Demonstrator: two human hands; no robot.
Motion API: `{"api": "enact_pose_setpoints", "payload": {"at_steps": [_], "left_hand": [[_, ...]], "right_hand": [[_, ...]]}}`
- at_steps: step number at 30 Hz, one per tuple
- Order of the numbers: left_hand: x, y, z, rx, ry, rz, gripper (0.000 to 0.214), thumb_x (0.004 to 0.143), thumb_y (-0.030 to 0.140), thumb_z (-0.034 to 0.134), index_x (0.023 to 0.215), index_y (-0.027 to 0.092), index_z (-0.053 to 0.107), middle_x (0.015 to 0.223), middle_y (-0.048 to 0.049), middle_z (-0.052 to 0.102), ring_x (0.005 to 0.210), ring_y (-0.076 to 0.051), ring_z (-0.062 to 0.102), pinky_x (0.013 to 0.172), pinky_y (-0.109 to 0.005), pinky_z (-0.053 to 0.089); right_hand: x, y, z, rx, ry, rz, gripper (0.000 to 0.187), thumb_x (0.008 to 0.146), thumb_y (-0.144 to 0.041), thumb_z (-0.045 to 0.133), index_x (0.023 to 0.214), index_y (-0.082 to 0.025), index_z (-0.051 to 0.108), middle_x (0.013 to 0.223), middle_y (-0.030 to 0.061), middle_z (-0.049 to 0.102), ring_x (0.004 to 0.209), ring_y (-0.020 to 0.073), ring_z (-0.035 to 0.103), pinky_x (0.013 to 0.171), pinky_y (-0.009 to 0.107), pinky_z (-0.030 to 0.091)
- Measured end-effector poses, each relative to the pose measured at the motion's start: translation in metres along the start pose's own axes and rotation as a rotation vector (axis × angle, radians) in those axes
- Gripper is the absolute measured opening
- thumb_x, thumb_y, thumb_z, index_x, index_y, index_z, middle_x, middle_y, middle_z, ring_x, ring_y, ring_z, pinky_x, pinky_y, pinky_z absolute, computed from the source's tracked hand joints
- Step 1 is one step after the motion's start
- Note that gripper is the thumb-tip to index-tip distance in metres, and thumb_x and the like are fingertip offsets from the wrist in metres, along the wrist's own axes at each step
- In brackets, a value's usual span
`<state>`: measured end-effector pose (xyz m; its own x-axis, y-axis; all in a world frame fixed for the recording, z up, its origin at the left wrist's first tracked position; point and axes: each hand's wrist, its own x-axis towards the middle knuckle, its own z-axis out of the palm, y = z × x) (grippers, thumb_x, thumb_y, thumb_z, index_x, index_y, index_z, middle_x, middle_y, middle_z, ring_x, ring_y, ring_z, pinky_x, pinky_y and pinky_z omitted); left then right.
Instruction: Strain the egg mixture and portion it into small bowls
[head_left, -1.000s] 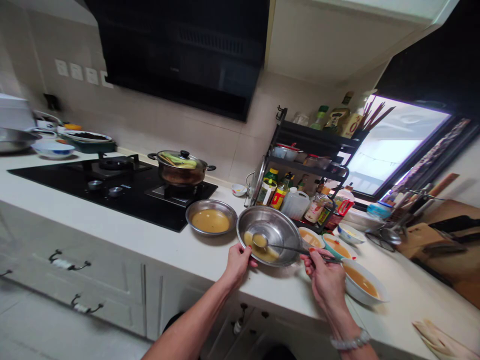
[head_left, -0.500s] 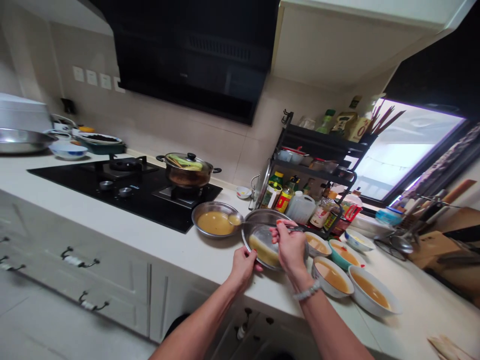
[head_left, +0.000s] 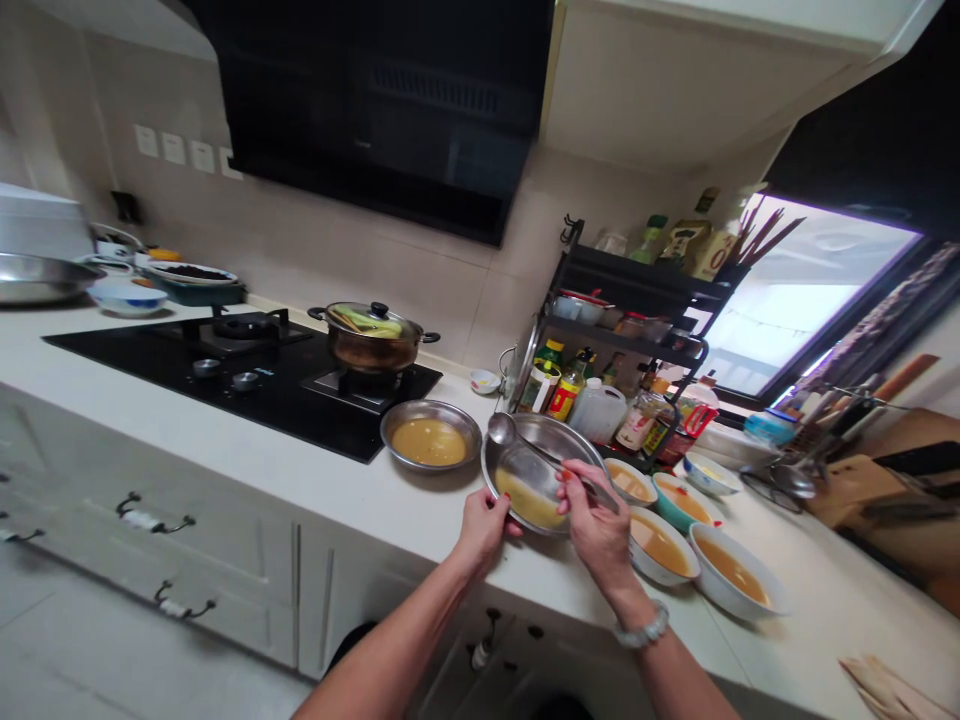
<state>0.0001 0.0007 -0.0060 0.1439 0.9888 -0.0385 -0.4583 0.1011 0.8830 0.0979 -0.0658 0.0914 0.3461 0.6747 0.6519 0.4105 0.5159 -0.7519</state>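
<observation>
My left hand [head_left: 484,530] pinches the near-left rim of a stainless steel bowl [head_left: 577,437], which looks tilted, with yellowish liquid pooled at its near side. Between the fingers of my right hand [head_left: 600,535] is the handle of a metal ladle [head_left: 502,429]. Its scoop hangs over the far-left rim of that bowl; whether it holds liquid I cannot tell. Just left stands a second steel bowl [head_left: 472,442] of the same brownish-yellow liquid. Close on the right are several bowls of brownish liquid, including a teal one [head_left: 668,502] and a large white one [head_left: 777,603].
A lidded pot [head_left: 373,350] sits on the black gas hob [head_left: 180,375]. Sauce bottles [head_left: 564,392] fill a black rack [head_left: 637,275] behind the bowls. A knife block [head_left: 862,490] and utensils stand at right; the counter's front edge runs below my hands.
My right hand has drawn back and turned, bringing the ladle's scoop from the left bowl's rim up over the held bowl's far-left rim. My left hand keeps its grip.
</observation>
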Motion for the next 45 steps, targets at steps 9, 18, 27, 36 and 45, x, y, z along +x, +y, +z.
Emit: {"api": "enact_pose_setpoints", "payload": {"at_steps": [9, 18, 27, 36, 45], "left_hand": [[-0.003, 0.005, -0.001, 0.024, -0.001, 0.038, 0.02, 0.068, 0.03, 0.064, 0.063, 0.014, 0.054, 0.051, 0.0036, 0.054, 0.035, -0.009, 0.054, 0.035, -0.017, 0.032], [-0.001, 0.001, -0.002, 0.041, -0.016, 0.053, 0.015, 0.067, 0.027, 0.061, 0.065, 0.013, 0.056, 0.053, 0.0029, 0.057, 0.037, -0.01, 0.055, 0.037, -0.017, 0.034], [0.0, 0.0, -0.001, 0.022, -0.009, 0.041, 0.018, 0.067, 0.029, 0.063, 0.065, 0.013, 0.054, 0.052, 0.003, 0.057, 0.036, -0.01, 0.055, 0.036, -0.017, 0.033], [0.0, -0.001, -0.001, 0.018, -0.016, 0.036, 0.016, 0.068, 0.027, 0.062, 0.065, 0.013, 0.054, 0.053, 0.0026, 0.056, 0.035, -0.009, 0.054, 0.035, -0.017, 0.034], [0.004, -0.005, -0.001, 0.034, -0.002, 0.012, 0.018, 0.07, 0.028, 0.062, 0.062, 0.015, 0.051, 0.046, 0.0014, 0.056, 0.033, -0.011, 0.054, 0.035, -0.018, 0.034]], "right_hand": [[-0.03, 0.02, -0.066, -0.107, 0.013, 0.161, 0.032, 0.071, -0.045, 0.071, 0.088, -0.018, 0.069, 0.063, 0.0024, 0.063, 0.045, 0.013, 0.054, 0.042, 0.026, 0.049], [-0.033, 0.029, -0.065, 0.107, 0.177, 0.348, 0.045, 0.064, -0.054, 0.076, 0.083, -0.016, 0.06, 0.047, -0.0023, 0.058, 0.045, 0.0156, 0.06, 0.041, 0.023, 0.048], [-0.014, 0.026, -0.063, 0.214, 0.274, 0.38, 0.051, 0.055, -0.049, 0.082, 0.083, -0.014, 0.059, 0.047, -0.0016, 0.059, 0.042, 0.0144, 0.057, 0.032, 0.018, 0.039], [0.018, 0.005, -0.038, 0.275, 0.267, 0.364, 0.042, 0.056, -0.041, 0.081, 0.081, -0.016, 0.057, 0.05, -0.0014, 0.061, 0.04, 0.011, 0.054, 0.033, 0.017, 0.039], [0.041, 0.007, 0.042, 0.229, 0.15, 0.29, 0.028, 0.067, -0.04, 0.069, 0.078, -0.018, 0.056, 0.048, -0.0016, 0.059, 0.038, 0.0135, 0.054, 0.034, 0.021, 0.04]]}}
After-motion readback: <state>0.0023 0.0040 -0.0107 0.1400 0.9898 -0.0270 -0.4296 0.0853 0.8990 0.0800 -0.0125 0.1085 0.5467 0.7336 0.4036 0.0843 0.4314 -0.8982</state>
